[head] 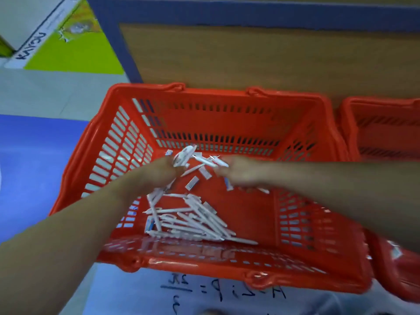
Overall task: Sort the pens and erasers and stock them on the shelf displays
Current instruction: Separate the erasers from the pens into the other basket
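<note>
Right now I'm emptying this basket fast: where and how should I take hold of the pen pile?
Probably across the middles of the barrels, coming straight down from above. The pen pile lies flat, mostly parallel, heaped against the basket's near wall, so the walls block any approach from the side.

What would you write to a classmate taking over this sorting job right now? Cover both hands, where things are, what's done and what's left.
Left hand: holds a pen bunch in its grip, over the orange basket.
Right hand: pinches a few pens; blurred.
Loose pens and small erasers lie mixed on the basket floor.
Done: picking begun.
Left: finish sorting and stock the shelves, which are out of view.
</note>
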Motion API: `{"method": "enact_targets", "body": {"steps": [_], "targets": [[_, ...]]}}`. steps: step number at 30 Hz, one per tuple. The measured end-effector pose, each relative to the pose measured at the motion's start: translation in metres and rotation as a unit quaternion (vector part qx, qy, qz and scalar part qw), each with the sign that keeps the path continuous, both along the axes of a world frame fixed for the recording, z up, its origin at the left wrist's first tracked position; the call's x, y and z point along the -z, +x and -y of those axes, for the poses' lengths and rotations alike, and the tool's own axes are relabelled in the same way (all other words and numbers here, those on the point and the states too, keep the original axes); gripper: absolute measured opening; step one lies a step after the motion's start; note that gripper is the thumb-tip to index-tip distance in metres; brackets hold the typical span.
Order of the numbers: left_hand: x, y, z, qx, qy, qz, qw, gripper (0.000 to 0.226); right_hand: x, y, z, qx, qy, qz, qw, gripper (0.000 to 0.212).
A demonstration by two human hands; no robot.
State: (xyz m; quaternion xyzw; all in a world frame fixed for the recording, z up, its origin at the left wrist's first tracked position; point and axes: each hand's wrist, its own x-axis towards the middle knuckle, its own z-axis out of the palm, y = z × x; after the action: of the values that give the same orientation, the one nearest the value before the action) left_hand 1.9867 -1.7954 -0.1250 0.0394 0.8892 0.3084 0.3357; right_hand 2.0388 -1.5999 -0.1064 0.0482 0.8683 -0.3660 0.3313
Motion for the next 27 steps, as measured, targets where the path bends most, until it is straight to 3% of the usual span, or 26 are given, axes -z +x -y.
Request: {"method": "enact_targets", "body": {"steps": [2, 5, 9, 11, 14, 16, 22, 25, 27], "targets": [[-0.028, 0.011, -0.022, -0.084, 0.118, 0.036, 0.989, 0.021, -0.037, -0.005, -0.023, 0.083, -0.093, 0.003, 0.992, 0.021], [-0.075, 0.031, -0.063, -0.1, 0.244, 0.088, 0.961, 0.021, -0.092, 0.004, -0.077, 0.133, -0.167, 0.024, 0.977, 0.022], [-0.128, 0.054, -0.137, -0.073, 0.333, 0.095, 0.935, 0.009, -0.138, 0.049, -0.173, 0.191, -0.225, -0.01, 0.955, 0.015], [-0.144, 0.067, -0.179, -0.046, 0.345, 0.093, 0.933, 0.009, -0.145, 0.077, -0.218, 0.259, -0.211, -0.041, 0.942, 0.016], [-0.149, 0.093, -0.245, 0.021, 0.317, 0.1, 0.943, 0.009, -0.132, 0.118, -0.275, 0.359, -0.155, -0.057, 0.919, 0.009], [-0.14, 0.115, -0.286, 0.063, 0.276, 0.107, 0.953, 0.008, -0.106, 0.142, -0.308, 0.395, -0.102, -0.049, 0.912, 0.017], [-0.078, 0.151, -0.373, 0.118, 0.112, 0.029, 0.986, 0.023, -0.013, 0.189, -0.367, 0.41, 0.049, 0.005, 0.911, 0.023], [-0.056, 0.156, -0.382, 0.111, 0.059, 0.009, 0.992, 0.031, 0.011, 0.192, -0.379, 0.38, 0.088, -0.014, 0.921, 0.012], [-0.044, 0.15, -0.373, 0.106, 0.009, -0.022, 0.994, 0.029, 0.015, 0.187, -0.382, 0.376, 0.125, -0.062, 0.916, 0.02]]}}
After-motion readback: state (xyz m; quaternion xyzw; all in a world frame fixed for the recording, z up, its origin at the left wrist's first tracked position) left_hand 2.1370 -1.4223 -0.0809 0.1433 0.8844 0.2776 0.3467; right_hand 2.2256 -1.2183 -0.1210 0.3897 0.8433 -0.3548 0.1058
